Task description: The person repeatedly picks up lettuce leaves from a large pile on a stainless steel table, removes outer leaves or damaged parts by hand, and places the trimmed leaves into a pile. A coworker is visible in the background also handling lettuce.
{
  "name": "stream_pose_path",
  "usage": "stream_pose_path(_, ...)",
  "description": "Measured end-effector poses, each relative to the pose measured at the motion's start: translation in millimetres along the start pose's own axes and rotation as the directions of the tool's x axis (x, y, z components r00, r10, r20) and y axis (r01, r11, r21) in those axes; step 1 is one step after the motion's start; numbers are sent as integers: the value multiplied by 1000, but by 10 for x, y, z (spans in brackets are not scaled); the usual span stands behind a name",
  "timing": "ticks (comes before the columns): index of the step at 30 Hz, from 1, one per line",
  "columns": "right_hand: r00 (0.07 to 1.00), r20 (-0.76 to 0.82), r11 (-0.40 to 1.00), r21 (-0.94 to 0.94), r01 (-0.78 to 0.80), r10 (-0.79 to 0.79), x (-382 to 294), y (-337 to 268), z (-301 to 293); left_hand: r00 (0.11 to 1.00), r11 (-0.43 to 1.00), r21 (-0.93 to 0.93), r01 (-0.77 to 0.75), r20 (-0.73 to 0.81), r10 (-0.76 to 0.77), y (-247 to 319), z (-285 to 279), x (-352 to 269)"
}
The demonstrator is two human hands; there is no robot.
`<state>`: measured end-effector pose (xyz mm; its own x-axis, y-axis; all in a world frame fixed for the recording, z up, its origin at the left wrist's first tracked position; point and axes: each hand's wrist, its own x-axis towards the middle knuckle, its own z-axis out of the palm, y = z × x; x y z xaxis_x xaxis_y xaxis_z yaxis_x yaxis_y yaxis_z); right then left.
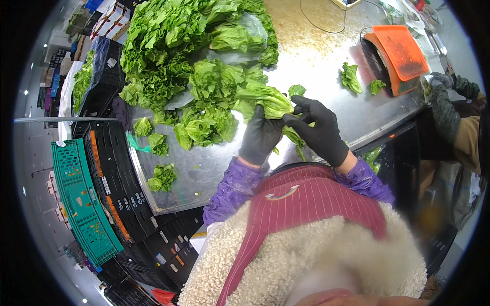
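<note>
A head of green leaf lettuce (266,98) lies across my left hand (262,135), its stem end pointing right and its leaves to the left. My left hand wears a black glove and cups the head from below, thumb along its side. At the stem end is my right hand (319,128), also in a black glove, with thumb and fingers bent close to the base. Whether those fingers pinch a leaf cannot be made out. Loose lettuce leaves (294,137) lie beneath the hands on the metal table (199,172). A large pile of lettuce (164,38) rises behind and to the left.
An orange-topped weighing scale (400,53) stands at the right, with a loose leaf (350,78) beside it. Black crates (118,183) and a green crate (82,199) flank the table's left edge. Another person's gloved hand (440,80) shows at far right. A cable (323,28) crosses the back.
</note>
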<state>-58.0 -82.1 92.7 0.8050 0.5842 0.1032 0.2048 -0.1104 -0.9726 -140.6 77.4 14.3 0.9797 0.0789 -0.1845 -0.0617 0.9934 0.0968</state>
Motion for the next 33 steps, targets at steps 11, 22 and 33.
stream_pose_path(11,991,-3,936,-329,124,-132,10,218,-62,998,994,95,-57,24,55,-115,26,5)
stream_pose_path(22,956,52,855,-435,281,-287,51,163,-75,934,152,922,-355,343,101,-140,-144,-39)
stream_pose_path(33,967,-121,943,277,-184,225,31,674,30,733,-250,810,-531,587,344,-391,-285,53)
